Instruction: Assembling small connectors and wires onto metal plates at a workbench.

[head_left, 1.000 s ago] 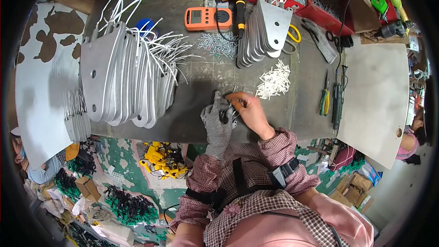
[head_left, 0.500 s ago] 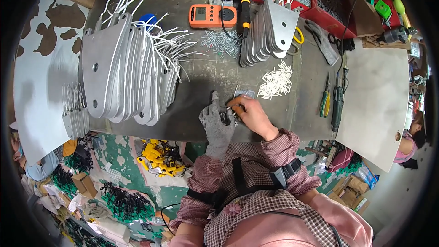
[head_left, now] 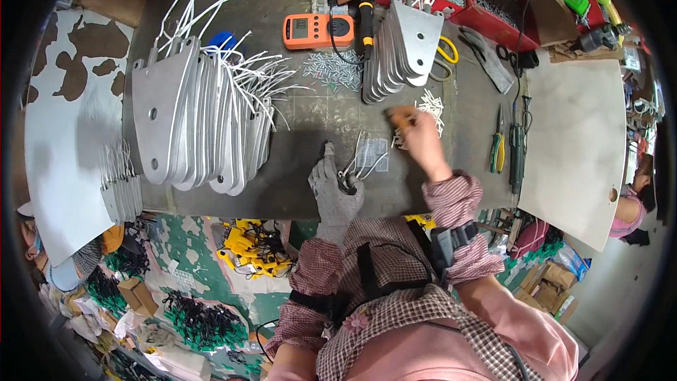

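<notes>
My left hand (head_left: 334,187), in a grey glove, is closed around a small part, most of it hidden. White wire leads (head_left: 350,164) stand up from that part beside the thumb. A small clear plastic piece (head_left: 373,154) lies on the bench just beyond the wires. My bare right hand (head_left: 422,137) reaches over a pile of short white tubes (head_left: 431,104) and covers part of it. Its fingertips look brownish and blurred by motion, so whether they grip anything cannot be seen.
Stacked grey metal plates with white wires (head_left: 166,113) stand at left, and another stack (head_left: 416,39) at back right. Loose screws (head_left: 331,70) lie near an orange meter (head_left: 317,32) and screwdriver (head_left: 367,21). Pliers (head_left: 498,152) and a black soldering-iron-like tool (head_left: 517,159) are right.
My right hand has left the left hand's side and moved right and away to the white tubes. The wires and clear plastic piece show more fully. The whole view has shifted slightly.
</notes>
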Motion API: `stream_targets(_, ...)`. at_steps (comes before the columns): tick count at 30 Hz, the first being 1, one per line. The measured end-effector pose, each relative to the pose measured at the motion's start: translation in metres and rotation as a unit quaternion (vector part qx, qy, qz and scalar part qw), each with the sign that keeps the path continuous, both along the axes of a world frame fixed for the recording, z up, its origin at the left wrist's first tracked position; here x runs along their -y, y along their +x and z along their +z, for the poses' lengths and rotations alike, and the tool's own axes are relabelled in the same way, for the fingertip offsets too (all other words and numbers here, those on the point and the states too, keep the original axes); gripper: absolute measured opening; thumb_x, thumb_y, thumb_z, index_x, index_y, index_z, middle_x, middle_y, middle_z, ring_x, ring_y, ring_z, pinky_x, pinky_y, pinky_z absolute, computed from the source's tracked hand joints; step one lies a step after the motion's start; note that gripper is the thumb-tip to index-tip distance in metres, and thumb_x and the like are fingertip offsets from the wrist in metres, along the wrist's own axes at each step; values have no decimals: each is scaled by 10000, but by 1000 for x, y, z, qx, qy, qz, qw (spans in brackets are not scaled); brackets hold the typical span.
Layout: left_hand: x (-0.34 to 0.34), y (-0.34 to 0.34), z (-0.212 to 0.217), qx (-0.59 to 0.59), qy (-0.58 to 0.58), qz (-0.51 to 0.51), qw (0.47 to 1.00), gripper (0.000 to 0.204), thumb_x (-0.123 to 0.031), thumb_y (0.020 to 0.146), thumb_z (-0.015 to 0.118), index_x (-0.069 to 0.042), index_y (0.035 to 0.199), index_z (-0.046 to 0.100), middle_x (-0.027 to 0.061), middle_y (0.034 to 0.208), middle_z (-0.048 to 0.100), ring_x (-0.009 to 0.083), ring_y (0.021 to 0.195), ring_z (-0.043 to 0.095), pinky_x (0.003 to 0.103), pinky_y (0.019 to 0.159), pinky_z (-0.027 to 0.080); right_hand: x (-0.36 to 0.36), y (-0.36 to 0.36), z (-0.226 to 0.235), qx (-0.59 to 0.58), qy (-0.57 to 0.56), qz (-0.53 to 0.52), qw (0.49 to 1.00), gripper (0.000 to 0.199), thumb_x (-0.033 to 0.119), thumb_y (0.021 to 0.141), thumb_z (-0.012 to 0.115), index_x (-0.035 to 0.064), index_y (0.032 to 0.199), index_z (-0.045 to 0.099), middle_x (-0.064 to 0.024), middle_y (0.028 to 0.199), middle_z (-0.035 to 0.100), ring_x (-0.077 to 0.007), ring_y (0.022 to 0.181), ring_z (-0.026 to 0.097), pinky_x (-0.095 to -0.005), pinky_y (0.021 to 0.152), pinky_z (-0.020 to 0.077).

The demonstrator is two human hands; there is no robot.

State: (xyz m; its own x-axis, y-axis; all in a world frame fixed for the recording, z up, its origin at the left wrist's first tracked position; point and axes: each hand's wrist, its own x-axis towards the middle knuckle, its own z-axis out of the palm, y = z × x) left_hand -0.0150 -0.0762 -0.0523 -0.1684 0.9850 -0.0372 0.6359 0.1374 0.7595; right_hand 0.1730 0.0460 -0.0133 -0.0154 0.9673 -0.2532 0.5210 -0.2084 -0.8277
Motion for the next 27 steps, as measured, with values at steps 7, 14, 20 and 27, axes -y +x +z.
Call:
stream_targets(7, 5, -20, 45, -136, -123, -206, 961, 948, -335, 757, 813, -49, 1532, 349, 174, 1416, 476, 377, 1180, 527, 504, 1002, 460, 63, 16, 5, -78, -205, 131, 967, 220, -9, 901, 563, -37, 1081, 686, -133, 913, 741, -184, 769, 682, -321, 723, 560)
stream_targets(14, 9, -19, 42, -202, -203, -263, 921, 969, -358, 775, 801, -72, 1556, 304, 139, 1383, 514, 369, 1133, 564, 470, 945, 515, 107, -29, -11, 10, -132, 165, 977, 224, 79, 853, 680, 1, 1061, 710, -121, 847, 722, -197, 788, 688, -348, 721, 540)
stream_targets(20, 24, -25, 36, -150, -142, -186, 961, 1042, -361, 793, 795, -90, 1602, 198, 152, 1357, 518, 376, 1206, 526, 470, 984, 486, 114, -28, -20, 2, -85, 133, 988, 247, 192, 885, 708, 4, 1046, 714, -182, 889, 727, -296, 824, 712, -395, 746, 545)
stream_targets(27, 12, -61, 43, -115, -66, -51, 990, 963, -352, 789, 816, -67, 1561, 316, 207, 1340, 551, 404, 1192, 538, 489, 1003, 460, 123, -24, -27, 40, -53, 55, 996, 221, 194, 886, 709, 15, 1015, 714, -196, 879, 724, -348, 818, 706, -416, 730, 539)
